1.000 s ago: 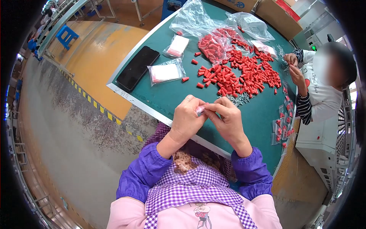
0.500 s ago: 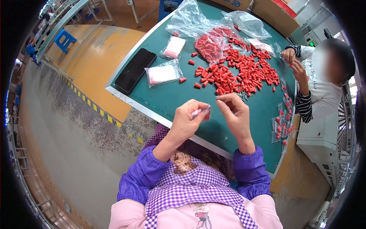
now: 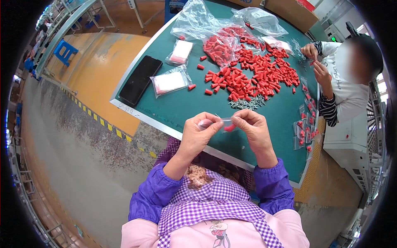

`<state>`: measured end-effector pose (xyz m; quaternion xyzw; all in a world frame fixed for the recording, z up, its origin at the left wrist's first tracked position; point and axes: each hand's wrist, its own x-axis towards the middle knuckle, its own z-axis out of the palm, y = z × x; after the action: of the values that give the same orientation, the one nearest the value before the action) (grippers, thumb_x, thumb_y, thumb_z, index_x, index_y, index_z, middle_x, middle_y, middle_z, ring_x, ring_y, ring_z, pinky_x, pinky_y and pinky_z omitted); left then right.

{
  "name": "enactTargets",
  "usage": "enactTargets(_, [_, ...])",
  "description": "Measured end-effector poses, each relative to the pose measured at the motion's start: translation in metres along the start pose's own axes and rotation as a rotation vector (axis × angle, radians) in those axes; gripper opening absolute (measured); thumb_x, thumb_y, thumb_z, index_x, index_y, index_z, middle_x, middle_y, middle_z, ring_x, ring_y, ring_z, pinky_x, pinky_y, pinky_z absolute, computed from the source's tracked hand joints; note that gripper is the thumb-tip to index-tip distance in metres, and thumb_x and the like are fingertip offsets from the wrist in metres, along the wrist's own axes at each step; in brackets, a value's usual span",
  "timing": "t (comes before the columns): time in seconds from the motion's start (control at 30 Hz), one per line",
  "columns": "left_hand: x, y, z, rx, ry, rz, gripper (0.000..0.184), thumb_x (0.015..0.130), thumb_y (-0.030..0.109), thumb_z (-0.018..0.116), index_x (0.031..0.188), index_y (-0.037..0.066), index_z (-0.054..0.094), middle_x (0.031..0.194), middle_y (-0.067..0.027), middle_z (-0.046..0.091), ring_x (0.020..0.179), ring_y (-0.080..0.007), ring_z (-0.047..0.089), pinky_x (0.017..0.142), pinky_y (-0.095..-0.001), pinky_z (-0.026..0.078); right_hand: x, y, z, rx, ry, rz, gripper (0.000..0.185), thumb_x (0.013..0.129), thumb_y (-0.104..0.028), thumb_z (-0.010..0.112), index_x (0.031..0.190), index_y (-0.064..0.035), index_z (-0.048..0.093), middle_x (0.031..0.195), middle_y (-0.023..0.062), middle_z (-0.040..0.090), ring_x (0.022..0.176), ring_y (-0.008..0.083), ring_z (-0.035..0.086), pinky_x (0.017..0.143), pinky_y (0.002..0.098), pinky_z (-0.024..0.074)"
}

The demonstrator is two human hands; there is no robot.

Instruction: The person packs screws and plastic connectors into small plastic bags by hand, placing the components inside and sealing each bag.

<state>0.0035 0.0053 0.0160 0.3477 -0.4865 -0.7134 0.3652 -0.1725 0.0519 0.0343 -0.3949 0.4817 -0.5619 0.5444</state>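
Note:
Between my two hands, over the table's near edge, a small clear zip bag [image 3: 227, 120] is stretched by its top. A red plastic cap [image 3: 229, 128] shows in the bag, below the pinched edge. My left hand [image 3: 199, 133] is closed on the bag's left end, with a pale folded piece of plastic also in its curled fingers. My right hand [image 3: 255, 131] pinches the right end between thumb and forefinger. Beyond the hands lie a heap of red caps [image 3: 258, 76] and a small pile of silver screws [image 3: 249, 103].
A black phone [image 3: 141, 80] and two packs of small bags, one the nearer pack [image 3: 171, 81], lie at the left. Filled bags [image 3: 303, 130] line the right edge. A large plastic bag [image 3: 198, 20] lies at the back. Another person's hands [image 3: 316, 62] work at the right.
My right hand has come down onto the bag's edge and now pinches it. The bag is now stretched between both hands. The view has shifted slightly.

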Motion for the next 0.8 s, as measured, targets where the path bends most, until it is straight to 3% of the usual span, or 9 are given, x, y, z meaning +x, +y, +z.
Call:
enactTargets(0.17, [-0.003, -0.003, 0.003, -0.086, -0.012, 0.062, 0.009, 0.086, 0.006, 0.068, 0.093, 0.001, 0.064, 0.077, 0.0017, 0.059, 0.058, -0.0008, 0.046, 0.049, -0.015, 0.034, -0.006, 0.01, 0.001, -0.049, 0.121, -0.112, 0.011, 0.089, -0.008, 0.064, 0.091, 0.0026, 0.062, 0.082, 0.005, 0.065, 0.071, 0.0115, 0.062, 0.067, 0.0233, 0.0486])
enactTargets(0.27, [-0.002, -0.001, 0.003, -0.219, -0.073, -0.139, 0.009, 0.085, 0.005, 0.068, 0.092, 0.0, 0.064, 0.081, 0.0017, 0.059, 0.061, -0.0011, 0.046, 0.051, -0.0158, 0.035, -0.009, 0.006, 0.006, -0.103, 0.138, -0.121, 0.009, 0.088, -0.007, 0.064, 0.088, 0.0017, 0.062, 0.081, 0.0034, 0.064, 0.073, 0.0108, 0.06, 0.068, 0.0234, 0.0465])
enactTargets(0.33, [-0.003, 0.002, 0.014, -0.136, 0.036, 0.005, 0.008, 0.086, 0.005, 0.068, 0.091, 0.0, 0.065, 0.084, 0.002, 0.059, 0.064, -0.0012, 0.047, 0.053, -0.0161, 0.036, -0.012, 0.007, 0.007, -0.262, 0.132, -0.183, 0.008, 0.087, -0.006, 0.065, 0.086, 0.001, 0.063, 0.079, 0.0036, 0.063, 0.074, 0.0113, 0.059, 0.068, 0.0244, 0.046])
enactTargets(0.43, [-0.002, -0.009, 0.012, -0.175, -0.059, 0.115, 0.008, 0.086, 0.005, 0.068, 0.092, 0.001, 0.065, 0.084, 0.0015, 0.059, 0.067, -0.0012, 0.048, 0.056, -0.0159, 0.037, -0.019, 0.008, 0.013, -0.414, 0.155, -0.23, 0.005, 0.083, -0.004, 0.066, 0.081, -0.0009, 0.063, 0.076, 0.0047, 0.062, 0.075, 0.0138, 0.058, 0.069, 0.028, 0.0453])
enactTargets(0.57, [-0.007, -0.013, 0.013, -0.119, -0.056, 0.106, 0.007, 0.086, 0.006, 0.068, 0.089, 0.001, 0.065, 0.084, 0.001, 0.059, 0.067, -0.0013, 0.048, 0.057, -0.0156, 0.038, -0.028, 0.009, 0.02, -0.538, 0.216, -0.274, 0.003, 0.084, -0.002, 0.065, 0.082, -0.0006, 0.062, 0.078, 0.0058, 0.061, 0.074, 0.0157, 0.057, 0.067, 0.0286, 0.046])
enactTargets(0.63, [-0.007, -0.014, 0.009, -0.112, -0.136, -0.149, 0.014, 0.089, 0.01, 0.065, 0.098, 0.0, 0.062, 0.088, -0.0021, 0.059, 0.066, -0.0027, 0.049, 0.057, -0.017, 0.039, -0.033, 0.013, 0.02, -0.375, 0.282, -0.215, 0.002, 0.083, 0.0, 0.064, 0.084, -0.0008, 0.062, 0.08, 0.0076, 0.059, 0.074, 0.0173, 0.058, 0.066, 0.03, 0.0472])
enactTargets(0.67, [-0.006, -0.015, 0.009, -0.111, -0.136, -0.15, 0.014, 0.089, 0.01, 0.065, 0.098, 0.0, 0.062, 0.088, -0.0021, 0.059, 0.066, -0.0027, 0.049, 0.057, -0.017, 0.039, -0.035, 0.012, 0.018, -0.374, 0.283, -0.214, 0.002, 0.083, 0.0, 0.064, 0.084, -0.0008, 0.062, 0.08, 0.0076, 0.059, 0.074, 0.0173, 0.058, 0.066, 0.03, 0.0472])
enactTargets(0.73, [0.0, -0.017, 0.011, -0.591, -0.133, -0.175, 0.024, 0.092, 0.012, 0.06, 0.112, 0.0, 0.055, 0.093, -0.0063, 0.059, 0.069, -0.0072, 0.053, 0.06, -0.0208, 0.044, -0.041, 0.002, 0.001, -0.596, 0.478, -0.308, 0.004, 0.083, 0.002, 0.063, 0.086, -0.0012, 0.061, 0.081, 0.0084, 0.059, 0.074, 0.019, 0.058, 0.064, 0.031, 0.0482])
enactTargets(0.8, [0.004, -0.02, 0.006, -0.7, -0.135, -0.189, 0.028, 0.093, 0.013, 0.058, 0.117, 0.001, 0.051, 0.095, -0.0082, 0.058, 0.071, -0.0099, 0.055, 0.062, -0.0235, 0.046, -0.044, -0.016, -0.028, -1.022, 0.658, -0.481, 0.003, 0.085, 0.0, 0.061, 0.086, -0.0028, 0.062, 0.079, 0.0082, 0.059, 0.074, 0.0222, 0.056, 0.067, 0.0329, 0.0456])
